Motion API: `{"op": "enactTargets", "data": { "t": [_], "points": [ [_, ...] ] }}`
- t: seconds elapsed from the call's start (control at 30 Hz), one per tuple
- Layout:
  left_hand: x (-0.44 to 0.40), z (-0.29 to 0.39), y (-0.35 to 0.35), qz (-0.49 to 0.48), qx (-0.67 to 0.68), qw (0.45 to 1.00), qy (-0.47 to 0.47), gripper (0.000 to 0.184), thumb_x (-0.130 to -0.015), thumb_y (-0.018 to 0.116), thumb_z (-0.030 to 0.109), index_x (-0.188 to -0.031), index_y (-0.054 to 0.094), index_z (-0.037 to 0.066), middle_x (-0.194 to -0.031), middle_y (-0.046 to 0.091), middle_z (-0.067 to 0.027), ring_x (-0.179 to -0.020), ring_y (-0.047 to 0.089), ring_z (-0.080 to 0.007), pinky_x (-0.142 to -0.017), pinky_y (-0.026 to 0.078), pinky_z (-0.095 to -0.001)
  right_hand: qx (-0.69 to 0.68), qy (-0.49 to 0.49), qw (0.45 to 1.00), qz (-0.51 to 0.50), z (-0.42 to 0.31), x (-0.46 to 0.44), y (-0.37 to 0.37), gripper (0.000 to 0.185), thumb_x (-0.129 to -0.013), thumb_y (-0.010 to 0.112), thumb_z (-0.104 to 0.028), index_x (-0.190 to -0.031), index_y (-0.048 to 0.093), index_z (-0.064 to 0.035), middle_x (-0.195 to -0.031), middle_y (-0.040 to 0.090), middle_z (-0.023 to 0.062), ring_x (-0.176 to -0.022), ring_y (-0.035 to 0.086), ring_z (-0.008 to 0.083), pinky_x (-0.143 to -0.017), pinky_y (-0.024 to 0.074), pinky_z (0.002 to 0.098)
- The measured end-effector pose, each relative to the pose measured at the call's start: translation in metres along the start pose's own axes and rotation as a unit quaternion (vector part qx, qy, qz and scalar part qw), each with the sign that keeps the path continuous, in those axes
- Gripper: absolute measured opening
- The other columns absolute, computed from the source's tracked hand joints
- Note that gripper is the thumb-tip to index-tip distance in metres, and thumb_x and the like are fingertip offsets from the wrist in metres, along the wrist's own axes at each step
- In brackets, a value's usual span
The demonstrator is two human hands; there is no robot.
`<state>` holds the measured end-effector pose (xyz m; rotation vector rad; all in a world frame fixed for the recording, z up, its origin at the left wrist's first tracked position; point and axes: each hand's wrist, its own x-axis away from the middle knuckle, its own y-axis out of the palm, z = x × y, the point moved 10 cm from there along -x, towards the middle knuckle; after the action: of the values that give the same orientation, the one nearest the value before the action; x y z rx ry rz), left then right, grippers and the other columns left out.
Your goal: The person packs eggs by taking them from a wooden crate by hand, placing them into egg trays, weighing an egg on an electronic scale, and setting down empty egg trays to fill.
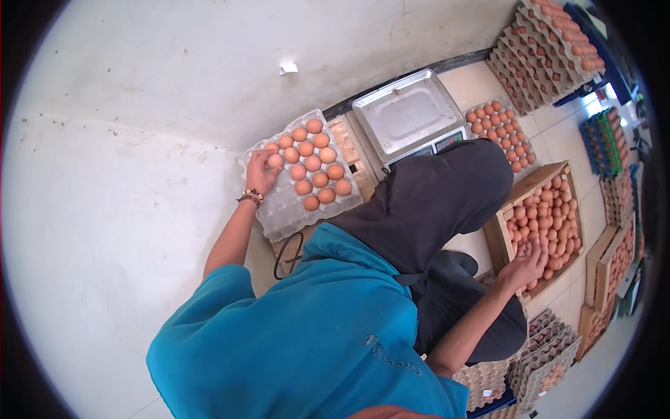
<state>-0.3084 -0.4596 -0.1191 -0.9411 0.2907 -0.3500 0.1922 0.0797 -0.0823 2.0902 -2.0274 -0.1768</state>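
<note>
My left hand [259,174], with a beaded bracelet at the wrist, has its fingers closed around a brown egg [275,160] at the left side of a pale egg tray [279,213]. Several brown eggs [313,163] sit in the tray's cups, while cups along its near left side hold none. My right hand [525,267] is over a wooden crate [501,241] of loose brown eggs [551,220]. Its fingers are stretched out and slightly bent over the eggs, and I see no egg held in them.
A weighing scale with a metal pan [412,115] stands by the wall, beside another filled egg tray [499,133]. Tall stacks of egg trays [541,59] rise at the far right. More stacked trays [544,356] stand near my right elbow. A black cable [286,255] loops near the pale tray.
</note>
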Motion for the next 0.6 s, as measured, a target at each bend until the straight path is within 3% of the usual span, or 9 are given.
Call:
{"op": "enactTargets", "data": {
  "t": [0.27,0.3,0.37,0.4,0.47,0.5,0.53,0.57,0.6],
  "points": [
    [0.011,-0.007,-0.017,0.031,0.027,0.999,-0.011,0.026,-0.076,0.076,0.004,-0.101,0.071,0.004,-0.099,0.066,-0.0087,-0.087,0.067,-0.0210,-0.078,0.055,-0.0333,-0.021,-0.056,0.994,0.095,-0.037,-0.008,-0.027,0.028,-0.094,0.060,0.003,-0.121,0.057,0.0044,-0.108,0.063,0.0128,-0.093,0.062,0.0181,-0.084,0.0522,0.0279],
    [0.010,-0.020,-0.024,0.031,0.024,0.999,-0.021,0.019,-0.078,0.075,0.007,-0.096,0.072,0.003,-0.096,0.069,-0.0099,-0.087,0.069,-0.0218,-0.079,0.055,-0.0333,-0.059,-0.070,0.990,0.103,-0.050,-0.015,-0.035,0.028,-0.092,0.061,0.006,-0.120,0.057,0.0053,-0.112,0.062,0.0142,-0.088,0.062,0.0174,-0.078,0.0521,0.0238],
    [0.007,-0.011,-0.032,0.023,-0.028,0.999,-0.036,0.016,-0.082,0.071,0.016,-0.089,0.074,0.001,-0.089,0.074,-0.0135,-0.084,0.071,-0.0232,-0.082,0.054,-0.0339,0.017,-0.063,0.989,0.131,-0.063,-0.049,-0.088,0.031,-0.090,0.062,0.007,-0.120,0.057,0.0061,-0.105,0.063,0.0120,-0.077,0.059,0.0136,-0.062,0.0489,0.0210],
    [0.001,-0.003,-0.032,0.004,-0.016,0.999,-0.042,0.018,-0.083,0.071,0.017,-0.088,0.074,0.000,-0.089,0.074,-0.0135,-0.082,0.070,-0.0230,-0.080,0.054,-0.0353,-0.079,-0.065,0.988,0.119,-0.064,-0.070,-0.124,0.033,-0.088,0.061,0.011,-0.120,0.057,0.0063,-0.099,0.062,0.0096,-0.071,0.056,0.0117,-0.055,0.0445,0.0210],
    [-0.016,-0.010,-0.033,0.039,-0.005,0.999,0.008,0.023,-0.091,0.064,0.018,-0.085,0.074,-0.002,-0.078,0.073,-0.0125,-0.072,0.067,-0.0238,-0.099,0.046,-0.0435,-0.040,-0.170,0.967,0.188,-0.124,-0.070,-0.126,0.036,-0.084,0.056,0.011,-0.119,0.058,0.0062,-0.082,0.057,0.0038,-0.059,0.050,0.0090,-0.045,0.0363,0.0212],
    [-0.027,0.025,-0.033,0.074,0.037,0.996,0.029,0.028,-0.096,0.058,0.017,-0.082,0.072,-0.003,-0.070,0.069,-0.0106,-0.068,0.064,-0.0246,-0.107,0.039,-0.0464,-0.001,-0.197,0.969,0.147,-0.139,-0.089,-0.131,0.036,-0.086,0.053,0.007,-0.121,0.058,0.0049,-0.085,0.056,0.0040,-0.059,0.049,0.0098,-0.047,0.0376,0.0221],
    [-0.037,0.063,-0.028,0.044,0.024,0.997,0.056,0.029,-0.098,0.056,0.017,-0.083,0.071,-0.003,-0.070,0.068,-0.0099,-0.068,0.063,-0.0239,-0.108,0.038,-0.0460,0.103,-0.130,0.973,0.163,-0.156,-0.097,-0.112,0.037,-0.096,0.060,-0.013,-0.131,0.055,0.0000,-0.096,0.061,0.0037,-0.065,0.054,0.0070,-0.059,0.0478,0.0220],
    [-0.050,0.098,-0.022,0.022,0.006,0.996,0.082,0.029,-0.100,0.054,0.016,-0.084,0.071,-0.003,-0.071,0.068,-0.0092,-0.069,0.063,-0.0232,-0.108,0.038,-0.0456,0.161,-0.166,0.969,0.084,-0.180,-0.087,-0.062,0.040,-0.092,0.063,-0.012,-0.131,0.055,-0.0026,-0.112,0.064,0.0146,-0.087,0.065,0.0190,-0.075,0.0541,0.0330],
    [-0.064,0.138,-0.008,0.013,0.024,0.991,0.134,0.028,-0.100,0.053,0.016,-0.087,0.071,-0.003,-0.074,0.068,-0.0096,-0.071,0.062,-0.0224,-0.109,0.037,-0.0455,0.240,-0.140,0.959,0.046,-0.170,-0.108,-0.057,0.045,-0.093,0.066,-0.020,-0.134,0.053,-0.0045,-0.120,0.063,0.0176,-0.100,0.066,0.0227,-0.088,0.0526,0.0346]
  ]
}}
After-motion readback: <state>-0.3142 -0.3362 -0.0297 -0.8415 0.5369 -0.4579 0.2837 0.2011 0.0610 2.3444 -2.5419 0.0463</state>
